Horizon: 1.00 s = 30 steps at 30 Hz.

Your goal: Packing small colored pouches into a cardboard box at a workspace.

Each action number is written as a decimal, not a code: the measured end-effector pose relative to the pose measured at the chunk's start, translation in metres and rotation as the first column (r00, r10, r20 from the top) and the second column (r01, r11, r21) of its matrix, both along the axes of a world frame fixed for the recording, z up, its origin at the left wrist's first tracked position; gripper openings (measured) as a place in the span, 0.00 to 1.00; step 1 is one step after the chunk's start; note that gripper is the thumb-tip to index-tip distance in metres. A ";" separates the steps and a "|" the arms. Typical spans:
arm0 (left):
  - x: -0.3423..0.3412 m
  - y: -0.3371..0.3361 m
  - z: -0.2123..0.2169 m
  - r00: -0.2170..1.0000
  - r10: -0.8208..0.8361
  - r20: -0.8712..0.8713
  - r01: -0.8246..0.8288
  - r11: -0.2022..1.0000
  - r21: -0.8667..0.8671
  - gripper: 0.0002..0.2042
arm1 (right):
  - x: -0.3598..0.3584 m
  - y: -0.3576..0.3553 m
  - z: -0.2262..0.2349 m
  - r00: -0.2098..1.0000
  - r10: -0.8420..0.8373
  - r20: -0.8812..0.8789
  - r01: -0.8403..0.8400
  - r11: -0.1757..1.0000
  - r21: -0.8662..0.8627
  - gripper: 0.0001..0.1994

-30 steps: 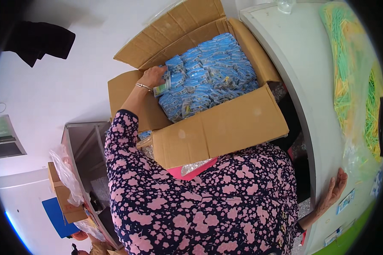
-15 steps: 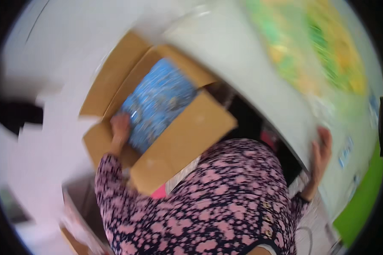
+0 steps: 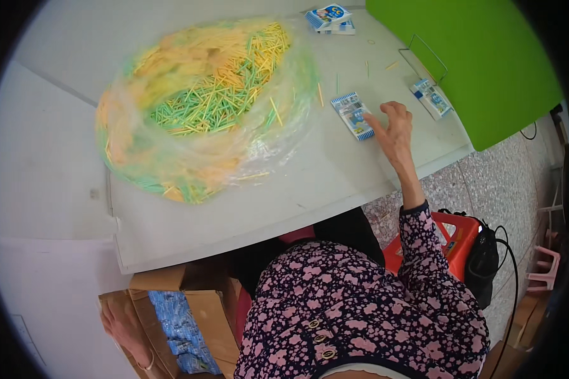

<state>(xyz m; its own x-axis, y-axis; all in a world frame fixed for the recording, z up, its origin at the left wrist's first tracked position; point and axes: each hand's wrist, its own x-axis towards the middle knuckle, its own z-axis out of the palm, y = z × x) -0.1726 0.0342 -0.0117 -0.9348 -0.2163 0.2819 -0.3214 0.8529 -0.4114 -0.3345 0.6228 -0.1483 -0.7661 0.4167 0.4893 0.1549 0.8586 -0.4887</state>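
My right hand (image 3: 395, 136) reaches over the white table (image 3: 278, 202) with its fingers apart. Its thumb side is right by a small blue-and-white packet (image 3: 353, 116); whether they touch I cannot tell. Another such packet (image 3: 432, 99) lies to the right of the hand. Left of it, a large clear plastic bag (image 3: 259, 142) is spread open around many thin yellow, green and orange sticks (image 3: 208, 104). At the lower left, my left hand (image 3: 125, 328) rests with fingers extended on a flap of an open cardboard box (image 3: 212, 316). Blue packets (image 3: 177, 328) fill the box.
More packets (image 3: 330, 18) are stacked at the table's far side. A green panel (image 3: 468, 57) borders the table's right, with a bent wire frame (image 3: 427, 57) beside it. A red stool (image 3: 458, 240) and a black bag (image 3: 482, 265) with cords stand on the speckled floor. Loose sticks lie about.
My view has swung from the box to the table. My right hand has moved from the table's edge to beside a packet. My left hand has gone from inside the box to its flap.
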 end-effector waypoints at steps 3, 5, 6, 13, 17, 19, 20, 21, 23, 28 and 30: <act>-0.060 0.062 0.012 0.921 -0.374 -0.108 0.383 0.920 0.080 0.22 | -0.015 -0.010 -0.006 0.988 -0.024 0.155 0.008 0.995 0.099 0.20; -0.089 0.109 0.010 0.806 -0.582 -0.111 0.592 0.793 0.144 0.23 | -0.018 -0.005 -0.020 0.991 -0.031 0.130 0.023 0.998 0.061 0.18; -0.100 0.127 0.007 0.748 -0.655 -0.105 0.662 0.728 0.176 0.22 | -0.021 -0.002 -0.023 0.994 -0.023 0.106 0.021 1.000 0.020 0.16; -0.156 0.230 -0.025 0.502 -0.852 -0.145 0.827 0.425 0.367 0.18 | -0.026 0.007 -0.030 0.998 0.017 0.056 -0.016 1.000 -0.012 0.08; -0.189 0.274 -0.037 0.365 -0.873 -0.325 0.874 0.202 0.442 0.18 | -0.019 0.000 -0.009 0.977 0.088 -0.194 -0.093 0.995 -0.018 0.06; -0.205 0.292 -0.040 0.351 -0.845 -0.403 0.874 0.141 0.464 0.18 | -0.014 -0.018 0.016 0.956 0.173 -0.238 -0.181 0.983 -0.010 0.06; -0.212 0.304 -0.040 0.378 -0.800 -0.466 0.819 0.054 0.572 0.17 | -0.009 -0.027 0.030 0.939 0.270 -0.212 -0.287 0.956 -0.056 0.07; -0.218 0.312 -0.042 0.415 -0.746 -0.521 0.751 -0.042 0.658 0.16 | -0.006 -0.037 0.038 0.910 0.368 -0.191 -0.392 0.914 -0.106 0.09; -0.228 0.333 -0.051 0.445 -0.730 -0.519 0.687 -0.093 0.721 0.15 | 0.000 -0.055 0.044 0.870 0.459 -0.182 -0.491 0.842 -0.225 0.09; -0.233 0.319 -0.066 0.625 -0.746 -0.230 0.159 -0.167 0.973 0.11 | -0.001 -0.088 0.046 0.755 0.629 -0.184 -0.615 0.583 -0.531 0.11; -0.224 0.312 -0.069 0.669 -0.664 -0.334 0.237 -0.235 0.943 0.07 | -0.006 -0.095 0.045 0.767 0.630 -0.121 -0.618 0.675 -0.403 0.09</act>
<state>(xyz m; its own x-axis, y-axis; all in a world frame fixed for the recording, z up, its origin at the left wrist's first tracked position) -0.3968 0.3464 -0.0808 -0.8748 0.4721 0.1084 0.2772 0.3045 0.9113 -0.3401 0.5280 -0.1034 -0.9295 -0.0139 0.3687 -0.3277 0.4900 -0.8078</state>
